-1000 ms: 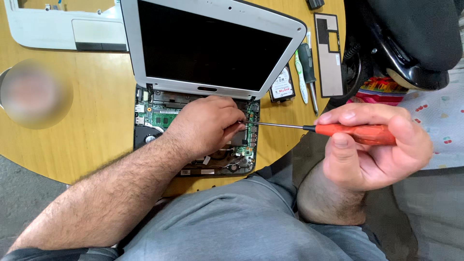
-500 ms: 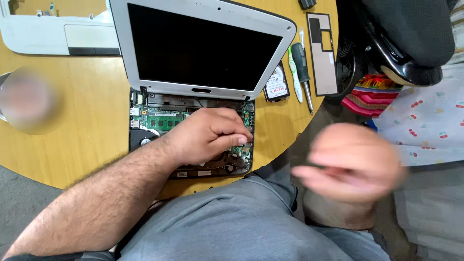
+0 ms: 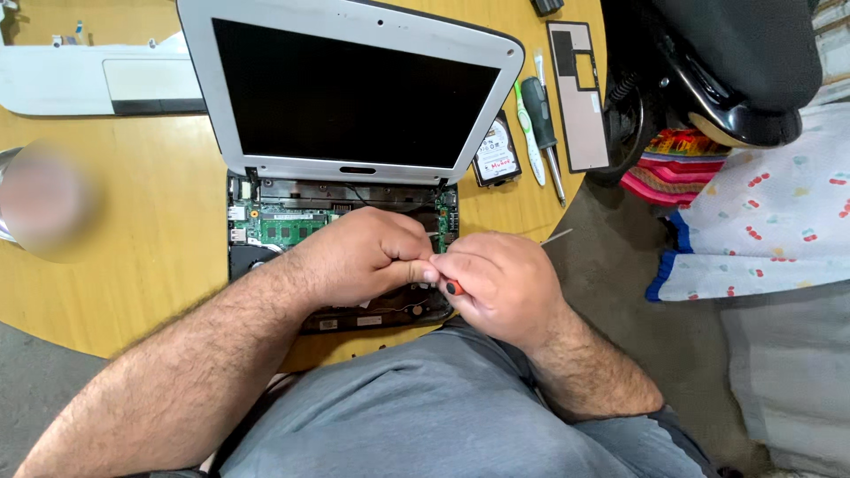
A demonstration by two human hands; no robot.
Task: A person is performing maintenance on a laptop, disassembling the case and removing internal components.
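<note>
A small white laptop (image 3: 354,88) stands open on a round wooden table (image 3: 133,265), its base uncovered so the green circuit board (image 3: 292,226) shows. My left hand (image 3: 363,257) rests on the exposed base with its fingers curled, its thumb and fingertips touching my right hand. My right hand (image 3: 500,283) is closed around an orange-handled screwdriver (image 3: 453,287) at the base's right front corner. The thin metal shaft sticks out up and to the right, past the table edge. Whatever lies under the two hands is hidden.
A bare hard drive (image 3: 496,159), a green tool (image 3: 529,133), a dark-handled screwdriver (image 3: 540,115) and a grey cover panel (image 3: 580,97) lie right of the laptop. The removed white top cover (image 3: 88,84) lies far left. A black seat (image 3: 735,62) and a cherry-print cloth (image 3: 770,212) are to the right.
My right hand swung in from the right with the screwdriver and now meets my left hand over the laptop base. My left hand stayed on the base.
</note>
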